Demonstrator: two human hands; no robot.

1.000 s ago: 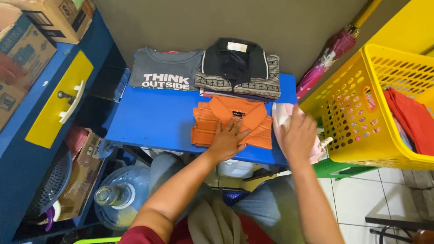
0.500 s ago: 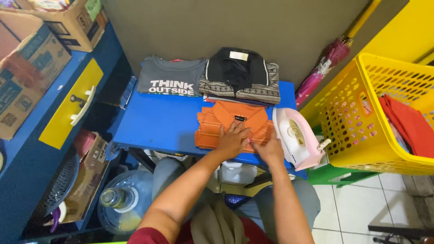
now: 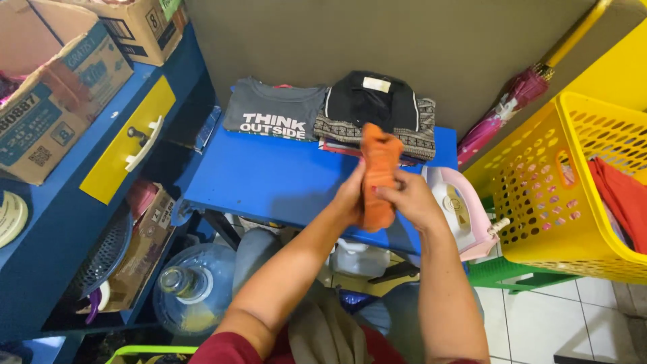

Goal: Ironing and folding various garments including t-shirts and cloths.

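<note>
A small orange garment [image 3: 379, 160], folded into a narrow upright bundle, is held above the blue ironing board [image 3: 269, 182]. My left hand [image 3: 352, 195] grips its left side. My right hand [image 3: 404, 199] clasps it from the right, fingers wrapped over the cloth. A pink and white iron [image 3: 458, 209] lies on the board's right end, just beside my right hand. At the board's far edge sit a folded grey printed t-shirt [image 3: 275, 111] and a folded black collared shirt [image 3: 374, 108] on a patterned one.
A yellow laundry basket [image 3: 539, 195] with red cloth [image 3: 623, 195] stands at the right, a folded pink umbrella [image 3: 502, 114] behind it. Blue shelving [image 3: 60, 222] with cardboard boxes [image 3: 54, 101] is at the left. A water jug [image 3: 189, 290] sits under the board.
The orange garment lay flat on the board under both hands. Now both hands have lifted it off the board as a narrow folded bundle.
</note>
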